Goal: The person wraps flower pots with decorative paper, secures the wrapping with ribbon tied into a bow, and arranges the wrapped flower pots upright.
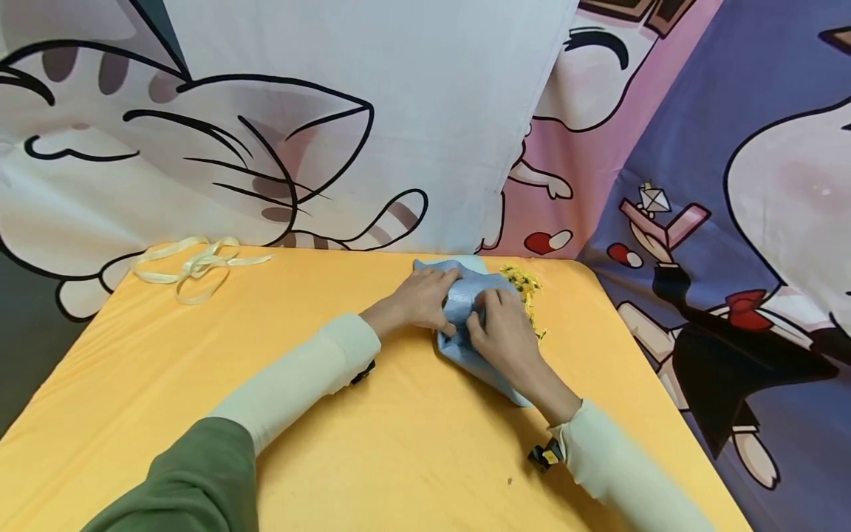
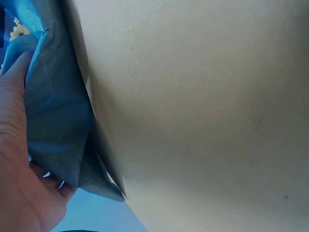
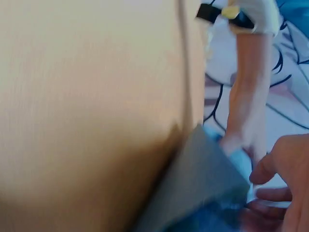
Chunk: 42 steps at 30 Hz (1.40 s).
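Observation:
A sheet of blue wrapping paper lies folded near the back of the table, with small yellow flowers showing past its right side. My left hand grips the paper's left side. In the left wrist view, the thumb of that hand lies over the paper edge and its fingers are partly hidden behind the sheet. My right hand has its fingers curled at the paper's middle fold. Its fingertips are close to the paper edge in the blurred right wrist view.
A pale yellow ribbon lies loosely looped at the table's back left. Yellow cloth covers the table. Cartoon-printed curtains hang behind it and along the right side. Black wrist devices sit below both sleeve cuffs.

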Motion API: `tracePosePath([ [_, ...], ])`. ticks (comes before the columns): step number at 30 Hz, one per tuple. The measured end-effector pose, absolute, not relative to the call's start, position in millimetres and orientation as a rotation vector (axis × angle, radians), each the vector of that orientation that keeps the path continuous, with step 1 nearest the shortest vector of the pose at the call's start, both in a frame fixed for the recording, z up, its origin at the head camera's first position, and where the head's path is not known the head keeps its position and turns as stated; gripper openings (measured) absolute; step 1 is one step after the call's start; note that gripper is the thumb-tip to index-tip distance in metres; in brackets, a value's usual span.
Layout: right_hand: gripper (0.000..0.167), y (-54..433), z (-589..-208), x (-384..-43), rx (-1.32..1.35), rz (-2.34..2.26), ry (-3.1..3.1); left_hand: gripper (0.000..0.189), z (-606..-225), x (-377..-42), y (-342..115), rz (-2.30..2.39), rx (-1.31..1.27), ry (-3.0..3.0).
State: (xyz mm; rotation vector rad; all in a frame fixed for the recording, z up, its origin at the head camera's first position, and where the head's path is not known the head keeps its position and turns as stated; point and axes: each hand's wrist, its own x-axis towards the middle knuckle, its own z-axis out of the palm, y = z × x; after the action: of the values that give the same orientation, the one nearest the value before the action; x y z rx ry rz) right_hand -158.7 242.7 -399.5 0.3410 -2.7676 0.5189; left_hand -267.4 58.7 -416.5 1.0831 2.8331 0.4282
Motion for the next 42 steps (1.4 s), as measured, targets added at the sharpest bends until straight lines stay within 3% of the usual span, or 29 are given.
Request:
tracePosePath([
  [2, 0.023, 237.2, -399.3, -153.2, 0.231, 0.604, -2.833, 0.109, -417.4, -265.7, 58.6, 0.418, 1.065, 2.853],
  [8, 0.033, 229.6, -405.4, -148.0, 0.051, 0.728, -2.972, 0.112, -421.3, -261.5, 57.9, 0.403, 1.048, 2.878],
  [16, 0.087, 240.0, -407.1, -154.5, 0.120, 0.750, -3.154, 0.129, -418.5, -263.0, 43.0, 0.558, 0.966, 2.721],
  [22, 0.097, 255.8, -397.0, -166.0, 0.235, 0.667, -3.238, 0.136, -415.7, -261.8, 32.3, 0.654, 0.938, 2.643],
  [31, 0.130, 269.1, -386.0, -177.6, 0.330, 0.426, -3.388, 0.110, -423.5, -252.4, 32.3, 0.733, 0.992, 2.720],
  [37, 0.124, 271.8, -387.8, -185.8, 0.351, 0.197, -3.395, 0.092, -430.7, -246.7, 45.7, 0.749, 0.968, 2.844],
  [42, 0.109, 272.4, -403.8, -187.8, 0.318, 0.362, -3.289, 0.079, -433.5, -244.2, 52.9, 0.800, 0.899, 2.863],
])
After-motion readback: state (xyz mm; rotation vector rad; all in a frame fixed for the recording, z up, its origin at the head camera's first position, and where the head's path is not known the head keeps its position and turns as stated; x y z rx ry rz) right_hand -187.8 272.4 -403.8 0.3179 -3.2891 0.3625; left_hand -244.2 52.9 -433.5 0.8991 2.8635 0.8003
